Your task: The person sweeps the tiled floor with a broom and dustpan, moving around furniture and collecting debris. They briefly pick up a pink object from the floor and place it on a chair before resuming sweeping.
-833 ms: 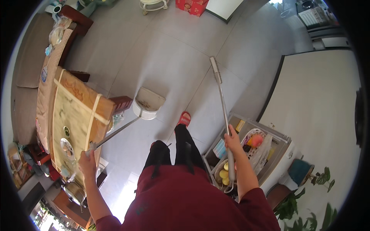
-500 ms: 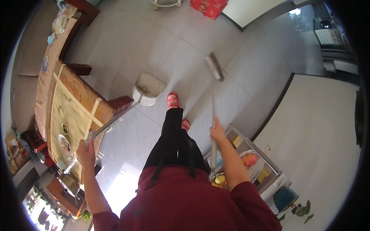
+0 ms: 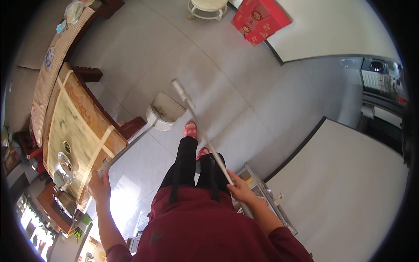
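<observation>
My left hand [image 3: 100,187] is closed around the grip of a long-handled dustpan [image 3: 159,124]. The white pan rests on the floor ahead of my feet, with dark debris inside. In my right hand [image 3: 241,187] is the pale shaft of a broom [image 3: 214,153], which slants forward and left across my legs. Its slim head [image 3: 181,92] is just right of the pan's far corner, close to the floor; whether the bristles touch cannot be made out. Red slippers [image 3: 190,130] are on my feet, just below the pan.
A stone-topped wooden table [image 3: 78,126] stands at the left, its dark leg [image 3: 133,128] close to the dustpan. A wheeled stool [image 3: 208,5] and a red box [image 3: 262,19] are ahead. Beside my right arm is a shelf cart [image 3: 266,192], with a white panel [image 3: 336,179] beyond.
The broom head has swung left from the right side of the floor to beside the dustpan. My right hand has come lower and slightly left. The dustpan stays on the floor.
</observation>
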Motion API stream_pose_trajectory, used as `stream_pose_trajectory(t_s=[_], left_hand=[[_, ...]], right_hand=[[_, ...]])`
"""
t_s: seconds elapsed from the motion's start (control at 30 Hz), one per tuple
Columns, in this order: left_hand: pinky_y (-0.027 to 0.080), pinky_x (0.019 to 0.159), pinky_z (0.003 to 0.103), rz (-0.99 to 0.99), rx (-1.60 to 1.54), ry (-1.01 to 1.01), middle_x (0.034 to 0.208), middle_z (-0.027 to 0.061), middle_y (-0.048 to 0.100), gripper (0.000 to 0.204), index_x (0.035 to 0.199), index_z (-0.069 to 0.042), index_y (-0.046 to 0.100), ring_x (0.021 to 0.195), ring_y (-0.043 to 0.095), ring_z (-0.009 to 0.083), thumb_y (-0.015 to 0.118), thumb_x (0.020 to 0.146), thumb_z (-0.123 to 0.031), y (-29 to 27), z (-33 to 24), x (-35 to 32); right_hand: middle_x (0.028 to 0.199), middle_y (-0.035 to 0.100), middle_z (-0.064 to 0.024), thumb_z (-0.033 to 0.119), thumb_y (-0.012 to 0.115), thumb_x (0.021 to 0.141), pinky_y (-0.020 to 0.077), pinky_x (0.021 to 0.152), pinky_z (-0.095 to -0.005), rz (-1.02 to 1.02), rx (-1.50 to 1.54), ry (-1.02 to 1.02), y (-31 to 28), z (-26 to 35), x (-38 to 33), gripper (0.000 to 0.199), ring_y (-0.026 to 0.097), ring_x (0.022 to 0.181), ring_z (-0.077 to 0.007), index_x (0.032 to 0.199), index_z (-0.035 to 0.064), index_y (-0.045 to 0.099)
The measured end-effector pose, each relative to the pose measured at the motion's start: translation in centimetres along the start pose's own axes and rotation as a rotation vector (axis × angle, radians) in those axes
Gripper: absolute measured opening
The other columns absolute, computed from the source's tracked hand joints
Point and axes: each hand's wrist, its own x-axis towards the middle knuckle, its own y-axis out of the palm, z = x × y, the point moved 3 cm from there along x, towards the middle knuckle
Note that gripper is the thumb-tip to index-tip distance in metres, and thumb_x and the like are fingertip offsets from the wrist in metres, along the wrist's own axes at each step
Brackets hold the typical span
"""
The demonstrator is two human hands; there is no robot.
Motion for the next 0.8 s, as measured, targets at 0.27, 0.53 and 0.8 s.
stream_pose_trajectory(t_s=[0.27, 0.53, 0.8], left_hand=[[0.042, 0.056, 0.045, -0.055, -0.063, -0.139, 0.065, 0.0203, 0.058, 0.031, 0.079, -0.001, 0.051, 0.063, 0.057, 0.0392, 0.058, 0.082, -0.031, -0.1, -1.5, 0.0], [0.041, 0.060, 0.049, -0.049, -0.045, -0.485, 0.068, 0.0246, 0.056, 0.041, 0.077, -0.001, 0.051, 0.068, 0.056, 0.0412, 0.054, 0.082, -0.042, 2.1, -3.0, -2.0], [0.041, 0.055, 0.048, -0.038, -0.037, -0.476, 0.067, 0.0234, 0.057, 0.036, 0.076, -0.001, 0.049, 0.064, 0.055, 0.0431, 0.053, 0.085, -0.036, 2.4, -2.9, 0.3]], right_hand=[[0.056, 0.046, -0.0023, 0.007, 0.049, 0.084, 0.0395, 0.036, -0.0274, -0.397, -0.182, -0.126, -13.7, 10.2, 11.4, 0.063, 0.045, 0.042, -0.0106, 0.139, 0.0237, 0.022], [0.063, 0.050, -0.0077, 0.006, 0.048, 0.083, 0.0447, 0.042, -0.0307, 0.044, -0.239, 0.035, -12.1, 13.2, 13.3, 0.063, 0.050, 0.046, -0.0154, 0.139, 0.0223, 0.024], [0.062, 0.053, -0.0088, 0.008, 0.047, 0.085, 0.0456, 0.044, -0.0314, 0.106, -0.648, -0.423, -16.4, 23.7, 16.8, 0.059, 0.053, 0.048, -0.0158, 0.138, 0.0219, 0.024]])
